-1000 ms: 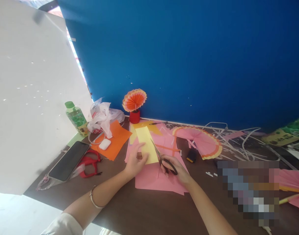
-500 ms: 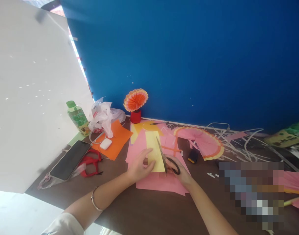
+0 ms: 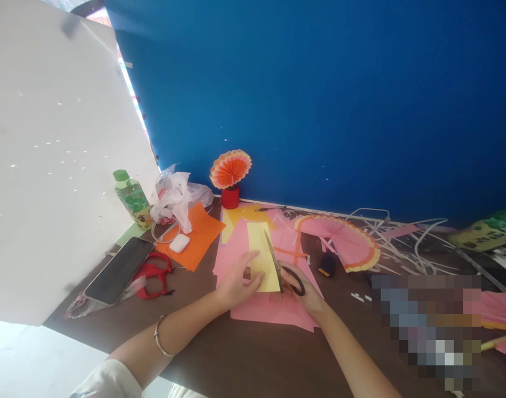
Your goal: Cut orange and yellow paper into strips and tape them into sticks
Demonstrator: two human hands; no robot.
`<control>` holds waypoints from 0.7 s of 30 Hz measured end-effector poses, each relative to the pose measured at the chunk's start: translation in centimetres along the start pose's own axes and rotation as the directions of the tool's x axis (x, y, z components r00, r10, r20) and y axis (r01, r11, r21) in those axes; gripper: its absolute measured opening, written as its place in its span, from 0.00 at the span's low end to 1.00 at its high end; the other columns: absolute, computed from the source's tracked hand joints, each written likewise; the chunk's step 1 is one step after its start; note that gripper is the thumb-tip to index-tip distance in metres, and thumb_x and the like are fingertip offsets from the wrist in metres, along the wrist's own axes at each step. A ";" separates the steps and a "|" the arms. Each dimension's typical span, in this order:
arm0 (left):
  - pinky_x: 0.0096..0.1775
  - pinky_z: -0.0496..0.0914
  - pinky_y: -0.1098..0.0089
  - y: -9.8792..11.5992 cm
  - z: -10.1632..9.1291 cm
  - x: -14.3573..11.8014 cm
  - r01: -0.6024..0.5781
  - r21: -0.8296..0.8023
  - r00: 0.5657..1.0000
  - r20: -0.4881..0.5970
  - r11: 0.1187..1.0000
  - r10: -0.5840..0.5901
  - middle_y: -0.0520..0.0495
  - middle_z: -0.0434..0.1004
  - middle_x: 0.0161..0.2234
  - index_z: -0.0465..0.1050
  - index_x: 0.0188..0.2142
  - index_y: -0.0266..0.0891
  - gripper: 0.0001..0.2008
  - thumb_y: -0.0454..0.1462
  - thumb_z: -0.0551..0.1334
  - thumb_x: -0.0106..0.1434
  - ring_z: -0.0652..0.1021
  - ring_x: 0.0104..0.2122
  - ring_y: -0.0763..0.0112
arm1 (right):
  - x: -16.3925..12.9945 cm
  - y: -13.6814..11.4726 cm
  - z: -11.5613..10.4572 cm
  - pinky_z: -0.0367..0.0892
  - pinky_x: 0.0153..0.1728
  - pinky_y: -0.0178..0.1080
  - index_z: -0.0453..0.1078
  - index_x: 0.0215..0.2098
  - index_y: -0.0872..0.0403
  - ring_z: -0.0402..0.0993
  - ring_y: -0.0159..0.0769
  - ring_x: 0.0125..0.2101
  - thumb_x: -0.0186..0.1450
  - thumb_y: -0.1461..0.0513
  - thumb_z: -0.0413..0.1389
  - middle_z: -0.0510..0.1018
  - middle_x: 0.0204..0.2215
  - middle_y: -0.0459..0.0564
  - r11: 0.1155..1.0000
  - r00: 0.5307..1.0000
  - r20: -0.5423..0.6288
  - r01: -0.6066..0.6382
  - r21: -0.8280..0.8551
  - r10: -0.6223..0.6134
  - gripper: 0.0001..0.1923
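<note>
My left hand [image 3: 239, 282] grips the left edge of a pale yellow paper strip [image 3: 259, 243], its thumb and a finger lying on the front. In my right hand [image 3: 304, 293] is a pair of black-handled scissors [image 3: 294, 281], with one blade slanting up across the strip's right side. Whether the blades are cutting into the paper I cannot tell. Beneath both hands lie overlapping pink paper sheets [image 3: 265, 309], with yellow-orange paper [image 3: 253, 211] at their far end.
At left are a phone [image 3: 119, 271], red straps [image 3: 155, 276], a white earbud case [image 3: 179, 243], orange paper [image 3: 201, 235] and a green-capped bottle [image 3: 132, 199]. A pleated paper rosette [image 3: 231, 168] stands behind. A pink paper fan [image 3: 339, 240] and a dark small box [image 3: 327, 265] lie right.
</note>
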State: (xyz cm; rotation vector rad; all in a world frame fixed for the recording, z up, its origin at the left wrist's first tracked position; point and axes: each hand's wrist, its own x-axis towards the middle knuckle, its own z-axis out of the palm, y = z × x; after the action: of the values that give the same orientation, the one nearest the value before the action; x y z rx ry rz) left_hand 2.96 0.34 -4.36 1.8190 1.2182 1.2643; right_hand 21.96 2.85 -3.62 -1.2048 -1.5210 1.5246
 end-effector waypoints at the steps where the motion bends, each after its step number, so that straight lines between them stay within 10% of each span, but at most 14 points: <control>1: 0.31 0.74 0.72 0.0 0.0 0.0 0.003 0.003 1.000 -0.001 1.000 -0.003 0.43 0.67 0.46 0.58 0.51 0.41 0.20 0.38 0.56 0.59 0.74 0.28 0.76 | 0.0 0.0 0.0 0.64 0.28 0.38 0.69 0.38 0.49 0.67 0.39 0.28 0.55 0.45 0.52 0.72 0.27 0.49 1.000 1.000 0.008 0.002 -0.006 -0.002 0.21; 21: 0.28 0.74 0.74 0.2 0.0 0.0 0.055 -0.010 0.998 0.007 0.998 -0.055 0.40 0.65 0.48 0.56 0.52 0.40 0.21 0.40 0.56 0.59 0.75 0.29 0.75 | 0.3 -0.8 0.9 0.63 0.25 0.36 0.69 0.44 0.50 0.67 0.35 0.22 0.58 0.48 0.52 0.73 0.24 0.47 0.993 0.991 0.076 0.105 0.049 -0.109 0.21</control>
State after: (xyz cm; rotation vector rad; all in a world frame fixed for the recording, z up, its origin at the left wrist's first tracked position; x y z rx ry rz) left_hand 3.05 0.23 -4.21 1.7693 1.2475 1.2302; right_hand 20.85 2.90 -3.01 -1.0323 -1.5682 1.5419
